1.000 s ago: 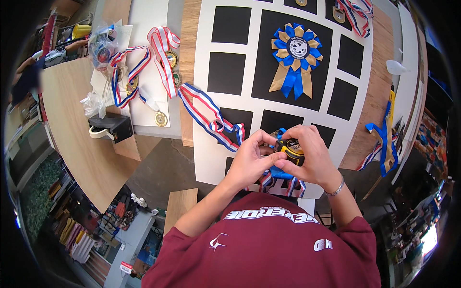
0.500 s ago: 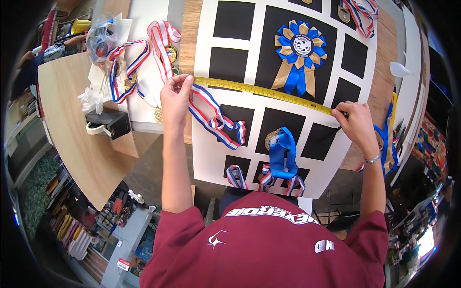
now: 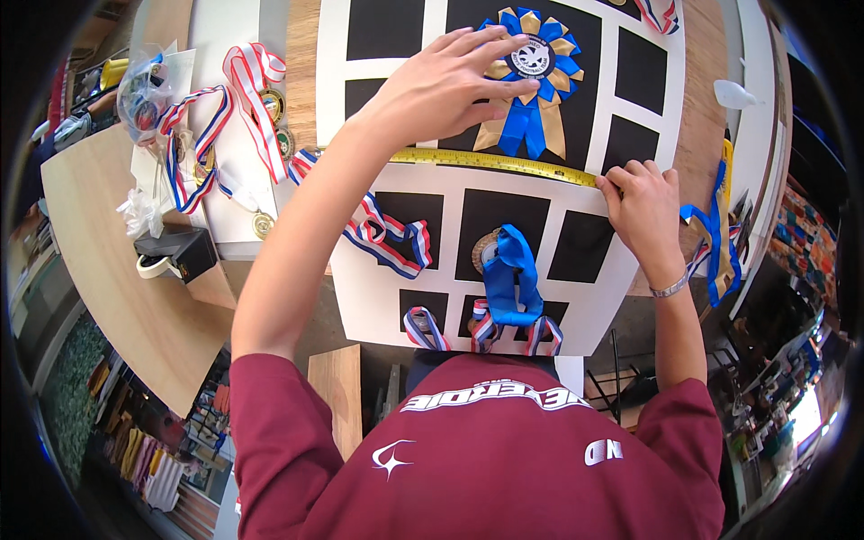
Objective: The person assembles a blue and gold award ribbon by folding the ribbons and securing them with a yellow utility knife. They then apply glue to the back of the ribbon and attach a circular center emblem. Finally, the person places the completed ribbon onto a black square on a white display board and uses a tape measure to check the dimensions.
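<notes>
Across a white mat board [image 3: 439,193] with several black rectangular windows lies a yellow tape measure [image 3: 504,164]. My right hand [image 3: 641,200] is closed on its right end with bent fingers. My left hand [image 3: 454,83] is open, fingers spread, over the left side of a blue and gold rosette [image 3: 531,67] with two-coloured tails. Whether the fingertips touch it, I cannot tell. My left forearm covers part of the tape's left stretch. Below the tape are a striped ribbon [image 3: 385,241], a medal with a blue ribbon [image 3: 515,279] and several small striped ribbons [image 3: 425,329].
Medals on striped ribbons [image 3: 255,108] lie left of the board, near a clear plastic bag [image 3: 144,94] and a black tape dispenser [image 3: 184,252]. A blue and yellow ribbon [image 3: 720,225] hangs at the right. A white plastic bottle [image 3: 733,94] lies beyond the board's right side.
My left hand has let go of the tape's left end and reached up and right over the rosette. My right hand still holds the tape. The whole view has shifted slightly.
</notes>
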Demonstrator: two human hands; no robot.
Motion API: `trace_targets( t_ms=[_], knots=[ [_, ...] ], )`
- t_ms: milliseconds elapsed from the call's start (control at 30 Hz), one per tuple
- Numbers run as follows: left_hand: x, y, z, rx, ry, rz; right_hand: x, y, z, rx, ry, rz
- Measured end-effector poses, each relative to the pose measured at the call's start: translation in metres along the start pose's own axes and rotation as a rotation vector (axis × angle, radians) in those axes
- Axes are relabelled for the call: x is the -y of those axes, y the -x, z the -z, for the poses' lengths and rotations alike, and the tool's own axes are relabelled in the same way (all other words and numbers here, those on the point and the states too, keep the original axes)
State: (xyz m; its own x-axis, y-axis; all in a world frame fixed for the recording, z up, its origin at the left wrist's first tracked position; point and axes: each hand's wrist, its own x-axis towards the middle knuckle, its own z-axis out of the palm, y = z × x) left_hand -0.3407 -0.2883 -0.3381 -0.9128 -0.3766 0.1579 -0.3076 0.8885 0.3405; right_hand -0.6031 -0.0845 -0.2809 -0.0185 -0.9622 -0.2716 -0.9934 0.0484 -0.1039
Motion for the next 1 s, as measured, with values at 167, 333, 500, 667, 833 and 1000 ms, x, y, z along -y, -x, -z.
trace_targets(
  t_ms=[167, 333, 500, 667, 833, 1000],
  knots=[
    [0.005, -0.006, -0.028, 0.096, -0.127, -0.004, 0.001, 0.005, -0.005, -0.037, 0.004, -0.007],
    [0.010, 0.002, -0.030, 0.128, -0.107, -0.048, 0.004, 0.008, -0.005, -0.040, -0.001, -0.035],
    [0.010, 0.006, -0.026, 0.146, -0.060, -0.054, 0.005, 0.008, -0.004, -0.037, -0.002, -0.049],
    [0.012, 0.005, -0.024, 0.151, -0.037, -0.064, 0.008, 0.008, -0.004, -0.032, 0.028, -0.061],
    [0.013, 0.006, -0.026, 0.153, -0.048, -0.055, 0.010, 0.008, -0.004, -0.012, 0.062, -0.079],
    [0.015, 0.006, -0.026, 0.149, -0.048, -0.068, 0.016, 0.007, -0.001, 0.001, 0.108, -0.104]
  ],
)
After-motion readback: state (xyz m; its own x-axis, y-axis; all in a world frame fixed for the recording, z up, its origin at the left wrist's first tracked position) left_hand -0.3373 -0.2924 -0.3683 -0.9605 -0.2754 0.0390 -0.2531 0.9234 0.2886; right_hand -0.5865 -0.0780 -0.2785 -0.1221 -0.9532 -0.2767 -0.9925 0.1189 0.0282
